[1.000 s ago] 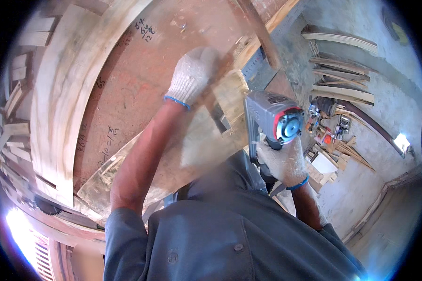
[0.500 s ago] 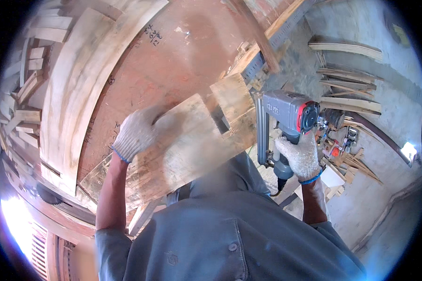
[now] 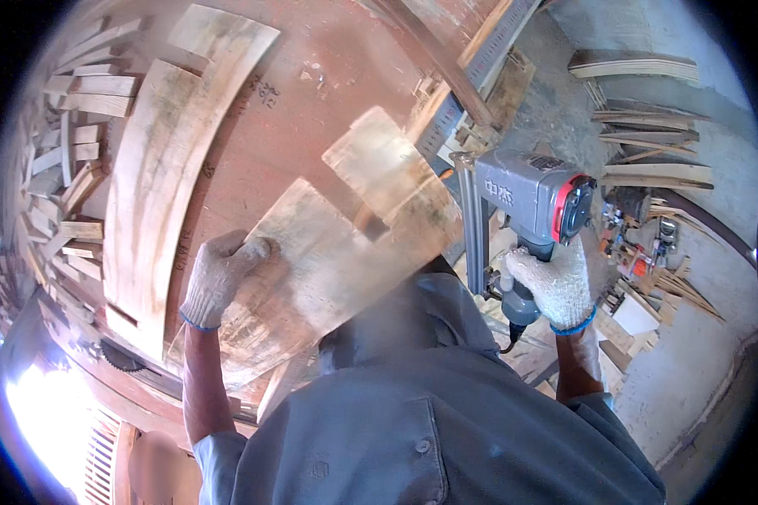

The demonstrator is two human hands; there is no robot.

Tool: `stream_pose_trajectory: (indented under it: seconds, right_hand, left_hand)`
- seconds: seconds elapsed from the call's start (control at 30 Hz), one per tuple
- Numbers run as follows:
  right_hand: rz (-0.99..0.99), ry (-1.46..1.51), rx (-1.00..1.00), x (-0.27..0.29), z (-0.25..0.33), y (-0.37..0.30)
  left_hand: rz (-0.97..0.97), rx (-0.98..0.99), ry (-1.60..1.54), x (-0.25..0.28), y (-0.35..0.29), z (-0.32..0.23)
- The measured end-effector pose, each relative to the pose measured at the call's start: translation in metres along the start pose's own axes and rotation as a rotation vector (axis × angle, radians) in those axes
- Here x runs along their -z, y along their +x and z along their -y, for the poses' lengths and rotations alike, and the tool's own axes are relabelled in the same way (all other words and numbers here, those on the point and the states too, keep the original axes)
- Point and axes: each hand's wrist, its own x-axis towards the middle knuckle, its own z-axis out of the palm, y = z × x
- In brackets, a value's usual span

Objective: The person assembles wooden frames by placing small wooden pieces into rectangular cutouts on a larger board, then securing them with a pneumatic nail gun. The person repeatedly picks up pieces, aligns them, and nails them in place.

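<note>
My left hand (image 3: pixel 217 282), in a white knit glove with a blue cuff, pinches the left edge of a wide, pale notched board (image 3: pixel 320 257). The board lies slanted in front of my body, its slot toward the far right end. My right hand (image 3: pixel 556 282), gloved the same way, is wrapped round the handle of a grey nail gun (image 3: pixel 518 189) with a red-ringed black cap. Its long, narrow magazine (image 3: pixel 474 236) stands beside the board's right end. Whether the nose touches anything cannot be made out.
On the reddish-brown worktop (image 3: pixel 269 126) lies a long notched plank (image 3: pixel 156 194), with piled wood blocks (image 3: pixel 80 156) farther left. A toothed saw blade (image 3: pixel 120 357) shows at lower left. Bundled strips (image 3: pixel 636 66) and scattered tools and offcuts (image 3: pixel 648 261) lie to the right.
My left hand has gone from lying over the board to gripping its edge. The board has shifted a little up and left against the worktop. My right hand still holds the nail gun.
</note>
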Motion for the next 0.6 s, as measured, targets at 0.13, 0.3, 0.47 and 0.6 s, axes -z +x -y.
stream_pose_trajectory:
  seconds: [0.13,0.3,0.47,0.6]
  right_hand:
    - [0.082,-0.150,0.133,-0.003,-0.002,0.020]
    - [0.132,-0.240,0.095,-0.020,0.012,0.031]
    - [0.116,-0.275,0.058,-0.008,-0.004,0.041]
    - [-0.171,-0.636,0.194,0.019,0.027,0.072]
  left_hand:
    - [-0.227,-0.024,0.111,0.024,-0.018,0.004]
    - [-0.295,0.035,-0.016,0.038,-0.023,0.008]
    - [-0.232,-0.003,-0.147,0.039,0.002,0.061]
    - [-0.153,0.038,-0.294,0.043,0.019,0.076]
